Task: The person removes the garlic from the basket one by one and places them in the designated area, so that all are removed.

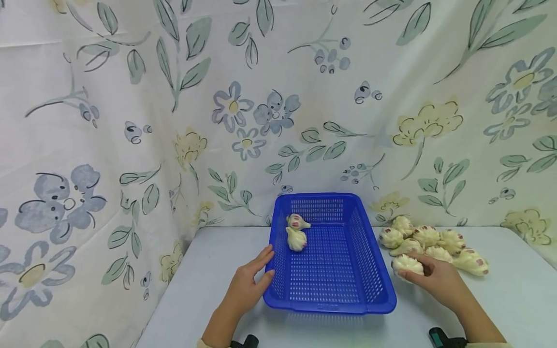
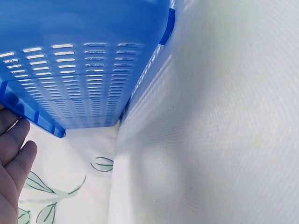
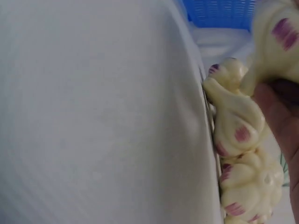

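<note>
A garlic bulb [image 1: 406, 265], cream with purple marks, is pinched between the thumb and fingers of my right hand [image 1: 437, 280]. In the right wrist view this garlic bulb [image 3: 275, 46] is lifted beside the others, its stem end by the thumb. My left hand [image 1: 250, 282] touches the left rim of a blue plastic basket [image 1: 377, 270], fingers nearly straight. The left wrist view shows those fingers [image 2: 14, 140] at the rim's underside. Inside the basket, two garlic bulbs [image 1: 297, 240] lie near the left wall, one behind the other.
A pile of several garlic bulbs [image 1: 426, 236] lies right of the basket on the white table [image 1: 196, 290]. Behind the table hangs a floral cloth [image 1: 304, 96], which also drapes down the left side.
</note>
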The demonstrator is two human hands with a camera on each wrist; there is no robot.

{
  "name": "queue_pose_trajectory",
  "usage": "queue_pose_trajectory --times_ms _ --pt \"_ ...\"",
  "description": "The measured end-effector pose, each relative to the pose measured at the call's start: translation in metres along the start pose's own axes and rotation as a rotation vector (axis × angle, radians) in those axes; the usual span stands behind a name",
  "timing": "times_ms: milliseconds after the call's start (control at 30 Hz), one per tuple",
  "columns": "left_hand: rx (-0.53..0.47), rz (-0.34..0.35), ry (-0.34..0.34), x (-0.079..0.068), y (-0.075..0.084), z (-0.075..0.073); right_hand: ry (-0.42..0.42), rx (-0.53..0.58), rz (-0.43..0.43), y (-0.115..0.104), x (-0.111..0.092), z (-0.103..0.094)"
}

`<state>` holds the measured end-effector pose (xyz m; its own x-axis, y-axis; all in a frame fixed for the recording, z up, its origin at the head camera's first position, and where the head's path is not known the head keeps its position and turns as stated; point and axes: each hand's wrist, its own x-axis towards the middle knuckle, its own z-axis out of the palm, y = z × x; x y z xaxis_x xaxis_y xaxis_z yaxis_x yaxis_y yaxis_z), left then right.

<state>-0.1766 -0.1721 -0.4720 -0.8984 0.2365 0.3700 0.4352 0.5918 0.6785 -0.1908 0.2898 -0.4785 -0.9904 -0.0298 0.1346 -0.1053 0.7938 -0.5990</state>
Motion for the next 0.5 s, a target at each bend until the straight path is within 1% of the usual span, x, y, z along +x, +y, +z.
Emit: queue_pose_trajectory --times_ms 100,200,300,500 --pt "-0.004 0.002 0.008 0.000 0.000 0.000 -0.020 -0.009 -0.013 0.003 0.001 0.001" --pt "-0.001 0.007 0.013 0.000 -0.001 0.000 -0.068 -0.014 -0.015 0.005 0.002 0.001" --pt "0.002 0.011 0.013 0.000 -0.001 0.001 -0.116 0.009 -0.026 0.008 0.001 0.002" --pt "-0.001 0.008 0.018 0.000 0.000 0.001 -0.119 0.066 -0.069 0.012 0.001 0.006"
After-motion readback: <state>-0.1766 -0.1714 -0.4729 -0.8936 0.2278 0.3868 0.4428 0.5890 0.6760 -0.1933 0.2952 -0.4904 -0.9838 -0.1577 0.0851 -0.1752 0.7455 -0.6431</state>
